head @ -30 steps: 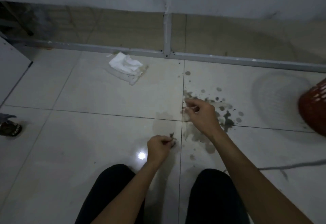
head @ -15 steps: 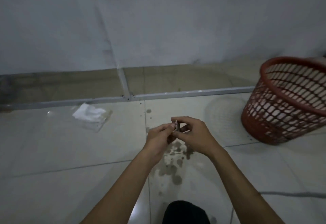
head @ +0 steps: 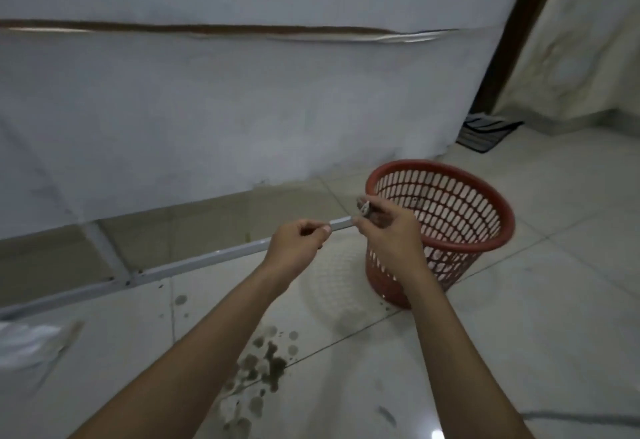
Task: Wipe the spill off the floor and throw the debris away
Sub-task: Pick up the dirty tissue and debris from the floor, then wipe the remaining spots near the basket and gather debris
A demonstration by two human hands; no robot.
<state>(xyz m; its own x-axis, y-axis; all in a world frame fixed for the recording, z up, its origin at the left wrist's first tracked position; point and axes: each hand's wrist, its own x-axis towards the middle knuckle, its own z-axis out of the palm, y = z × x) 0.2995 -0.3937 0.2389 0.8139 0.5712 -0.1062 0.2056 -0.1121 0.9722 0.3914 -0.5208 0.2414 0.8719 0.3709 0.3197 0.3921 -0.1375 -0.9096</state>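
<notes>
The right hand [head: 385, 229] pinches small pale bits of debris [head: 363, 207] beside the red plastic mesh basket [head: 460, 217], ready to drop them in. The left hand [head: 298, 242] is curled; I cannot tell if it holds anything.

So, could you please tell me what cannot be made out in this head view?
All in the head view.
Debris pinched in the right hand: too small and half covered by fingers to identify.
Left hand: curled grip; whether it holds anything is unclear.
White cloth: blurred, cut off by the left edge.
Red basket: bottom hidden by its near wall and the right hand.
</notes>
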